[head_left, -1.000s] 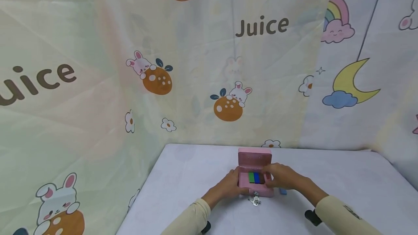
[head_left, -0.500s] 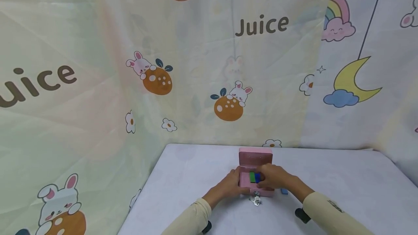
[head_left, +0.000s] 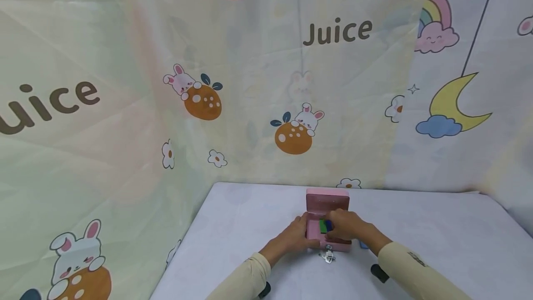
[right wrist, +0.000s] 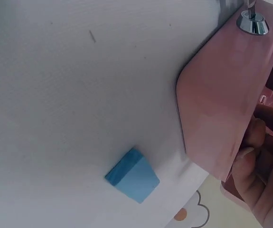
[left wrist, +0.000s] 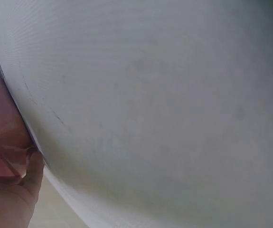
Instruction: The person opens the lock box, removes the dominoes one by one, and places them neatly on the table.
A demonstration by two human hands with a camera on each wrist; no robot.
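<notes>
A pink metal box (head_left: 314,235) stands on the table, its lid (head_left: 328,202) raised. Inside it lie a green block (head_left: 322,226) and a blue block (head_left: 328,225) side by side. My left hand (head_left: 294,235) grips the box's left side, thumb along the front wall in the left wrist view. Bent at the knuckles, my right hand (head_left: 344,225) reaches over the right rim with its fingers at the blue block. I cannot tell whether it pinches anything there, since the hand hides its fingertips. Keys (head_left: 328,257) hang from the lock on the front.
A light blue block (right wrist: 137,178) lies on the white table (head_left: 250,212) just right of the box, partly behind my right hand in the head view. Printed cloth (head_left: 250,82) walls off the table's back and left.
My right hand has moved left inside the box, from its right side to over the blue block, covering the brown block seen there before. My left hand keeps its grip.
</notes>
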